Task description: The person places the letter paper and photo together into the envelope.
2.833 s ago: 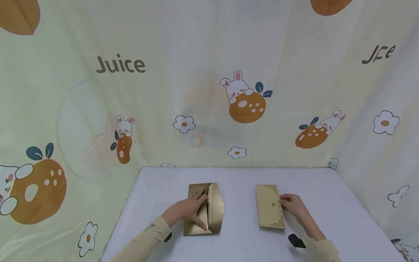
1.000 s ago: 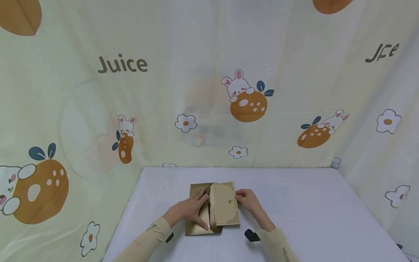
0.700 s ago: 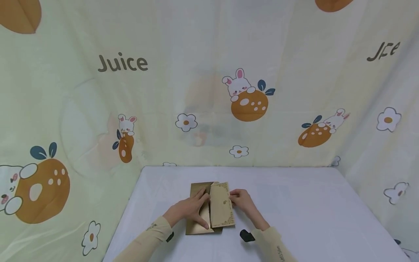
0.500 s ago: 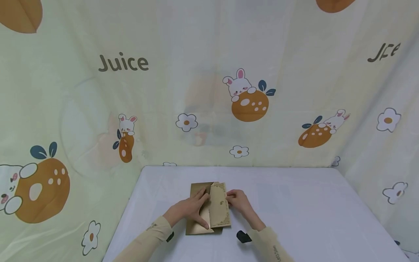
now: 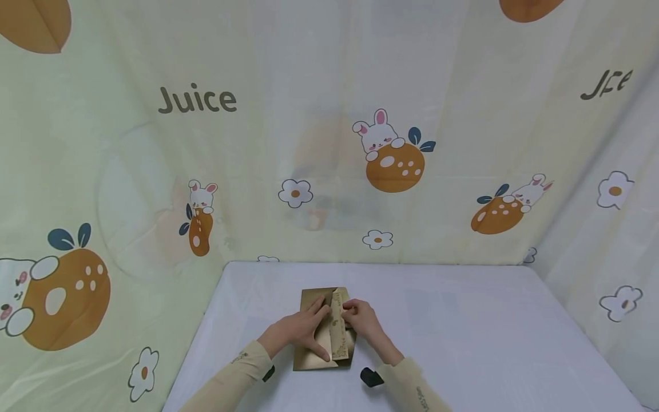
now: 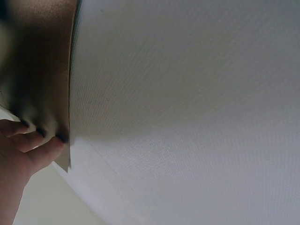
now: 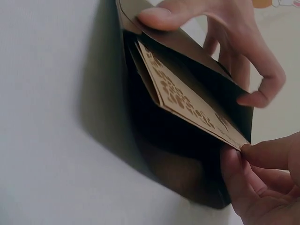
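Note:
A gold paper envelope (image 5: 312, 361) lies on the table with its flap folded out to the right. My left hand (image 5: 298, 332) rests on it with spread fingers, the thumb and index finger near the mouth. In the right wrist view, the mouth gapes under that hand (image 7: 229, 33). A cream card (image 5: 338, 335) with brown ornament is partly inside the envelope; its left part is hidden. My right hand (image 5: 363, 319) pinches the card's right edge between thumb and fingers. The left wrist view shows left-hand fingers (image 6: 47, 152) against the envelope's edge.
A white cloth (image 5: 463, 337) covers the table. Behind and beside it hangs a curtain (image 5: 319, 143) printed with rabbits, oranges and flowers. Dark wrist-camera pieces (image 5: 370, 376) sit by both cuffs.
My right hand has brought the card leftward from the right of the table, over the flap and into the envelope's mouth. The left hand has stayed on the envelope.

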`<state>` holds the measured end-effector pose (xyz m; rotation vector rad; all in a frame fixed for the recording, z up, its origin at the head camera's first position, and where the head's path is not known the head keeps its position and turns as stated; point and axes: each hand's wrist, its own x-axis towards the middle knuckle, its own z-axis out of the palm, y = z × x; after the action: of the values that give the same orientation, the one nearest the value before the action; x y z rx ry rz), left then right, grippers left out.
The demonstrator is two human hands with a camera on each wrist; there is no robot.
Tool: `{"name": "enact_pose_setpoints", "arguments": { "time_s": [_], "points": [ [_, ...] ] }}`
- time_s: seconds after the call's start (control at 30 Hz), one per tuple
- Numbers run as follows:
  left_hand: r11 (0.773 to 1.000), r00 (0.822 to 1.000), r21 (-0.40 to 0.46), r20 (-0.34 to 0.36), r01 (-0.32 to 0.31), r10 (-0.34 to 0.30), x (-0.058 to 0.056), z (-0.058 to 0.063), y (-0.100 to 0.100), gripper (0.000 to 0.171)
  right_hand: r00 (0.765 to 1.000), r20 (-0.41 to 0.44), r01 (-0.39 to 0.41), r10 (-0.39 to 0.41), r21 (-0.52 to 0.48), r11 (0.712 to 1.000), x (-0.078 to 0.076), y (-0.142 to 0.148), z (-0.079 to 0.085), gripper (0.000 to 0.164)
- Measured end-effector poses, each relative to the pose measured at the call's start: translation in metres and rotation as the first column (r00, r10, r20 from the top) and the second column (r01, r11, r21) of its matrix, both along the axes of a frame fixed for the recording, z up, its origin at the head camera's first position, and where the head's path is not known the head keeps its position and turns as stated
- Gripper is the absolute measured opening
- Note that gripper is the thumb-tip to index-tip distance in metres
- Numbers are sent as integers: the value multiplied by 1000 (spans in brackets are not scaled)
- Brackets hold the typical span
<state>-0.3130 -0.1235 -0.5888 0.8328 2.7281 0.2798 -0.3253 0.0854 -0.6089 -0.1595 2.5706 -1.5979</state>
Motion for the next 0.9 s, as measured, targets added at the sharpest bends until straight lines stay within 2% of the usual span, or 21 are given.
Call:
{"name": "enact_pose_setpoints", "arguments": {
  "time_s": [0.4,0.67,0.9],
  "points": [
    [1000,1000,14,-18,19,-19,-2,-2,-1,109,997,-27,-79,78,-57,995,5,-17,-2,30],
    [1000,1000,20,-8,23,-22,-2,0,0,103,992,-53,-119,118,-25,993,5,-21,-5,30],
    [1000,1000,-4,-10,20,-20,0,-1,0,109,992,-57,-111,112,33,993,4,-23,-5,32]
  ]
}}
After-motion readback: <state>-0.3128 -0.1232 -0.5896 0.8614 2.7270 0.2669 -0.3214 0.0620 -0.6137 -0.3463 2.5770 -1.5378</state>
